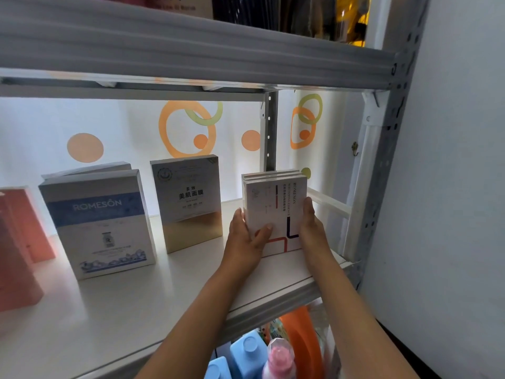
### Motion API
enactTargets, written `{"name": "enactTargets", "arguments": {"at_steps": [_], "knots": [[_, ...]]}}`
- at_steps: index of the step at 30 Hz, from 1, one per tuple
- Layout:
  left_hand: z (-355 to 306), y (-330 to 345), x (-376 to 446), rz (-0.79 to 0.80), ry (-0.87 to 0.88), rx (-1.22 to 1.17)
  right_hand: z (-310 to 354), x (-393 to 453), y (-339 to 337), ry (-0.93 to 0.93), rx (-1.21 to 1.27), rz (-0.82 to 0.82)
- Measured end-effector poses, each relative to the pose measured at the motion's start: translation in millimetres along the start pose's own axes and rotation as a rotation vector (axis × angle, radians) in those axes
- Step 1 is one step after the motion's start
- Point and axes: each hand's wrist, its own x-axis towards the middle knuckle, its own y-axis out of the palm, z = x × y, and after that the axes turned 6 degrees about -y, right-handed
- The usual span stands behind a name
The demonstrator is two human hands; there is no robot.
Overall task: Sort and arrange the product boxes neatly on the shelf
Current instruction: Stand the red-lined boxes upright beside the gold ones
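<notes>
Here both hands hold an upright stack of white boxes [274, 212] at the right end of the shelf [164, 291]. The left hand [246, 239] presses its left side, thumb curled across the front. The right hand [311, 225] lies flat against its right side, fingers straight.

"ROMESÔN" on blue-banded box [97, 222], left of centre; "多效 美肌面膜" on gold-bottomed box [188, 201]; "ROMESON" sideways on white box [276, 212].
</notes>
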Motion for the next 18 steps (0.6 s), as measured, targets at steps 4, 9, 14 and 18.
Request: {"name": "enactTargets", "arguments": {"at_steps": [4,9,14,18], "knots": [[-0.7,0.3,-1.0,0.005,0.007,0.000,-2.7,1.5,-0.7,-0.008,-0.003,-0.004],[-2.3,0.3,-3.0,0.003,0.009,0.033,0.9,-0.8,0.1,-0.008,-0.012,-0.029],[-10.9,-7.5,-16.3,-0.058,0.017,0.165,3.7,-16.3,-1.4,-0.141,-0.068,-0.095],[-19.8,-14.6,-38.5,-0.147,-0.014,0.230,3.1,-35.3,-7.4,-0.219,-0.152,-0.222]]}}
